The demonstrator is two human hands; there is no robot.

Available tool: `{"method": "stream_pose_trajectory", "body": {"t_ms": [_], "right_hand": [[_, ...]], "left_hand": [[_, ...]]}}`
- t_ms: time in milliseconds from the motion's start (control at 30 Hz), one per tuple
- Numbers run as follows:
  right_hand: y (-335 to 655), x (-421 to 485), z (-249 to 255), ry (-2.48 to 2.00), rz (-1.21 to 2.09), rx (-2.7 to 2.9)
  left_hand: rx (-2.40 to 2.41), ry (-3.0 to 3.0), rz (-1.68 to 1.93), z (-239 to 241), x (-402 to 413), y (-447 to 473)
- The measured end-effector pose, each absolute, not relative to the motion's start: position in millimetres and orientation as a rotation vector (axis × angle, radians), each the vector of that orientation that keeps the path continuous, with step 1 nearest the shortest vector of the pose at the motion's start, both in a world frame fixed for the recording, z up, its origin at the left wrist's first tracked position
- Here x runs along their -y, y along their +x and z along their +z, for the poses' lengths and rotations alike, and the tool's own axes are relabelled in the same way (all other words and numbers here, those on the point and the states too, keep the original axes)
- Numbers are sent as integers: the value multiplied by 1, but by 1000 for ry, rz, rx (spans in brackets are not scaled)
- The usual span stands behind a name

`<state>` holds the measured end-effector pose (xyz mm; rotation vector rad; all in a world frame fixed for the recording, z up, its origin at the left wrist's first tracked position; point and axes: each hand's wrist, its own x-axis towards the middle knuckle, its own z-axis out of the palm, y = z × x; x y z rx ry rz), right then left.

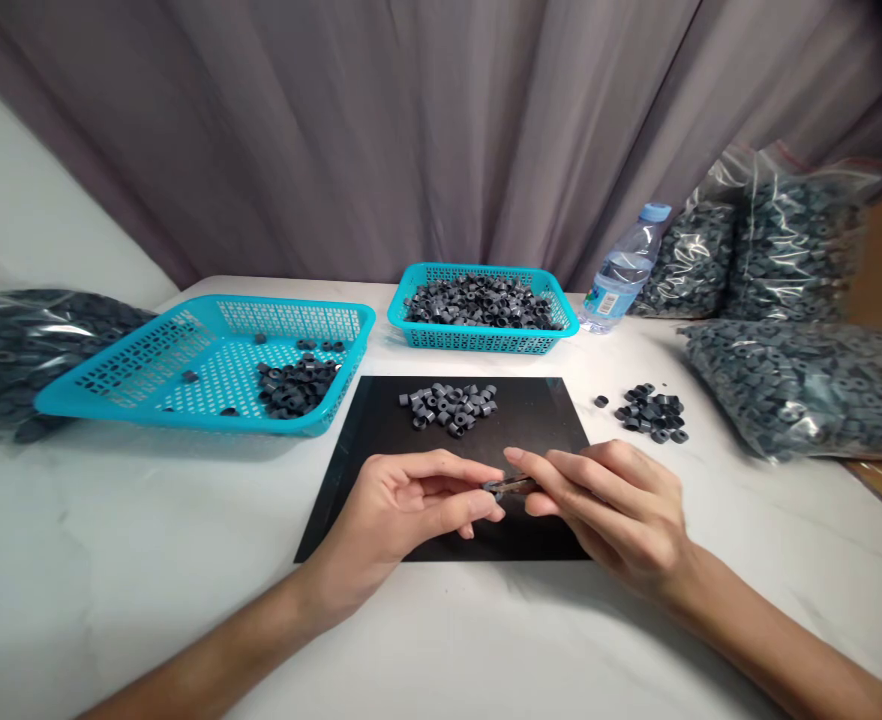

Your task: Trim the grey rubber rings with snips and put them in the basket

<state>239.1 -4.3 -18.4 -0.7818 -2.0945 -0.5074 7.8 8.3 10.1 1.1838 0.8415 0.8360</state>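
Pinched between thumb and fingertips, a small grey plastic ring (pixel 493 489) is in my left hand (pixel 418 500). My right hand (pixel 613 500) is closed around a short metal tool (pixel 516 485), perhaps a trimming blade; its exact kind is partly hidden by my fingers. The tool's tip meets the ring. Both hands are above a black mat (pixel 381 430). On the mat's far half lies a loose pile of grey rings (pixel 452 408). Off the mat to the right, a smaller pile of rings (pixel 651 412) rests on the white table.
A large blue basket (pixel 208 425) at left holds some rings, mostly at its right end. Behind the mat stands a fuller blue basket (pixel 478 340). Beside it is a water bottle (pixel 625 270). Bags of rings (pixel 808 385) lie at right, and another bag (pixel 28 350) at left.
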Motion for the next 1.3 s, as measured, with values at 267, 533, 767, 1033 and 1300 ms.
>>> {"method": "stream_pose_trajectory", "body": {"t_ms": [267,533,767,1033,1300], "right_hand": [[240,4,-19,-782,-525,2099],[240,6,-17,-773,-519,2064],[242,5,-18,-816,-516,2080],[241,5,-20,-797,-521,2128],[241,5,-19,-768,-607,2125]], "left_hand": [[-852,1184,832,10,-9,8],[-873,1214,830,11,-10,8],[-892,1274,843,9,-12,4],[-854,1205,835,11,-10,7],[-840,1188,832,11,-10,7]]}}
